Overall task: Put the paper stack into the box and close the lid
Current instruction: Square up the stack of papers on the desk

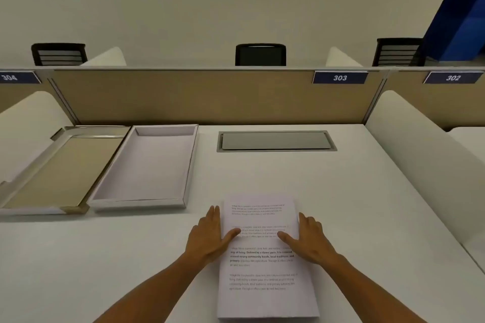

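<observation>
A stack of white printed paper [262,275] lies flat on the white desk in front of me. My left hand [207,236] rests against its left edge, fingers flat on the desk and thumb on the top sheet. My right hand [308,238] mirrors it at the right edge, thumb also on the sheet. The stack is on the desk, not lifted. An open shallow white box [147,165] sits to the left and further back, empty inside. Its lid [55,170] lies upside down beside it, at the far left, showing a tan inner face.
A tan partition [210,97] with number plates runs along the desk's back edge. A grey cable flap [275,141] is set into the desk behind the paper. White curved side dividers [420,155] bound the desk right and left. Black chairs stand beyond the partition.
</observation>
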Demonstrator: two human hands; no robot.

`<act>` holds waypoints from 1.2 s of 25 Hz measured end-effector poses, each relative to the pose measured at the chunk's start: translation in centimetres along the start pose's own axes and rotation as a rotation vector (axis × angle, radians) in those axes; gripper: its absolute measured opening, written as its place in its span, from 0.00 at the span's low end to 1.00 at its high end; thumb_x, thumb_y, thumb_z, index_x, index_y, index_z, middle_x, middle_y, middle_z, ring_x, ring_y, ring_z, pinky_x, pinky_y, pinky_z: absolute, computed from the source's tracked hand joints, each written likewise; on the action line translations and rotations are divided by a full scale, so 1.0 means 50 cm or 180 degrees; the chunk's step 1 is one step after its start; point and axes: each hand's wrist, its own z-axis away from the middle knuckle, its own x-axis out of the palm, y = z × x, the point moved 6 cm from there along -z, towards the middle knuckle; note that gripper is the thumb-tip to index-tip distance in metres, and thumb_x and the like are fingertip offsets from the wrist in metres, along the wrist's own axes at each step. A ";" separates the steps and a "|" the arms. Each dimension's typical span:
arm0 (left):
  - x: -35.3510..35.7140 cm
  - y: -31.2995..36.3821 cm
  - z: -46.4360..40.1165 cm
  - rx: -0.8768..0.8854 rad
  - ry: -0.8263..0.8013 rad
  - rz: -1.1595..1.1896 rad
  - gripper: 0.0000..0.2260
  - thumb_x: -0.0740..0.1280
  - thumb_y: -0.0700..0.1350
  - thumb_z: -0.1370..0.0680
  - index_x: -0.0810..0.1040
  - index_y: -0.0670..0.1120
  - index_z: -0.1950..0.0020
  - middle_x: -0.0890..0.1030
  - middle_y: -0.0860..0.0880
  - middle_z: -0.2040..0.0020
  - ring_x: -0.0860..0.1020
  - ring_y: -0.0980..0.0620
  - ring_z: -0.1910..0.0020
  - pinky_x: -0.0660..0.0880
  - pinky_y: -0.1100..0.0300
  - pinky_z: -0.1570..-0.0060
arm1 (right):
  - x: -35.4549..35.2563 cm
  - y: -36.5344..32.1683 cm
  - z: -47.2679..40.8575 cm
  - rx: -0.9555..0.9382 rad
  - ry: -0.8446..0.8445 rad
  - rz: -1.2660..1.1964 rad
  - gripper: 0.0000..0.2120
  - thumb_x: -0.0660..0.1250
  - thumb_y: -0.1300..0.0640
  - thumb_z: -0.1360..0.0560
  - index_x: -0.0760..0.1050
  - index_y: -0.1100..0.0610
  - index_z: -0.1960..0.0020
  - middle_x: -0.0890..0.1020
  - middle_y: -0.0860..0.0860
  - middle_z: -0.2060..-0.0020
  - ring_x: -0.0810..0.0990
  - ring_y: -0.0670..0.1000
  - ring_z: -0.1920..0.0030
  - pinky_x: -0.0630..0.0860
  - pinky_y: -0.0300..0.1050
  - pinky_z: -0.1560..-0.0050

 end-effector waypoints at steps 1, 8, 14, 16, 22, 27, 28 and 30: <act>0.004 0.001 0.001 -0.0043 0.0025 0.0073 0.46 0.53 0.74 0.27 0.45 0.46 0.20 0.50 0.47 0.18 0.57 0.44 0.21 0.61 0.44 0.26 | 0.006 0.003 0.000 0.0023 0.0031 -0.0100 0.42 0.63 0.31 0.28 0.59 0.58 0.26 0.68 0.58 0.31 0.65 0.58 0.30 0.71 0.55 0.33; 0.025 0.013 0.011 -0.0963 0.0243 0.1529 0.38 0.67 0.62 0.25 0.60 0.40 0.24 0.66 0.40 0.26 0.66 0.38 0.28 0.67 0.43 0.31 | 0.046 0.017 0.026 0.0587 0.0031 -0.0713 0.39 0.70 0.37 0.28 0.63 0.61 0.29 0.69 0.59 0.33 0.69 0.60 0.33 0.72 0.54 0.35; 0.047 0.026 0.004 -0.1546 -0.0230 0.2566 0.27 0.70 0.53 0.24 0.68 0.39 0.32 0.74 0.40 0.34 0.76 0.39 0.39 0.76 0.43 0.38 | 0.058 0.011 0.024 0.0715 0.0067 -0.0566 0.32 0.70 0.42 0.27 0.66 0.62 0.33 0.70 0.60 0.37 0.72 0.59 0.36 0.75 0.52 0.38; 0.043 0.029 -0.002 -0.1588 -0.0257 0.2631 0.25 0.69 0.51 0.23 0.69 0.38 0.32 0.75 0.40 0.36 0.77 0.39 0.40 0.76 0.44 0.39 | 0.058 0.011 0.020 0.0738 0.0041 -0.0548 0.31 0.71 0.42 0.27 0.68 0.61 0.34 0.71 0.60 0.38 0.72 0.59 0.37 0.75 0.51 0.39; 0.045 0.041 -0.012 -0.1833 -0.0320 0.2826 0.21 0.69 0.46 0.23 0.69 0.39 0.34 0.76 0.39 0.39 0.78 0.38 0.42 0.79 0.41 0.42 | 0.057 0.013 0.018 0.0745 0.0036 -0.0498 0.31 0.72 0.41 0.28 0.69 0.60 0.35 0.71 0.58 0.39 0.74 0.58 0.38 0.76 0.49 0.42; 0.039 0.036 -0.021 -0.1912 -0.0427 0.3288 0.22 0.70 0.42 0.23 0.71 0.37 0.33 0.78 0.36 0.39 0.80 0.36 0.43 0.79 0.39 0.44 | 0.053 0.016 0.016 0.0735 0.0023 -0.0577 0.31 0.73 0.41 0.30 0.70 0.59 0.37 0.72 0.58 0.39 0.75 0.57 0.40 0.77 0.50 0.42; 0.038 0.040 -0.020 -0.1893 -0.0459 0.3400 0.21 0.70 0.41 0.23 0.71 0.36 0.33 0.80 0.35 0.41 0.81 0.36 0.45 0.80 0.41 0.46 | 0.052 0.017 0.016 0.0741 0.0017 -0.0592 0.31 0.73 0.41 0.30 0.70 0.59 0.37 0.72 0.58 0.39 0.75 0.57 0.40 0.78 0.50 0.42; 0.035 0.049 -0.019 -0.1845 -0.0512 0.3540 0.21 0.71 0.40 0.23 0.71 0.36 0.33 0.81 0.35 0.42 0.82 0.36 0.47 0.81 0.43 0.51 | 0.052 0.018 0.016 0.0745 0.0007 -0.0606 0.31 0.74 0.41 0.30 0.70 0.59 0.37 0.72 0.58 0.39 0.75 0.58 0.40 0.79 0.51 0.41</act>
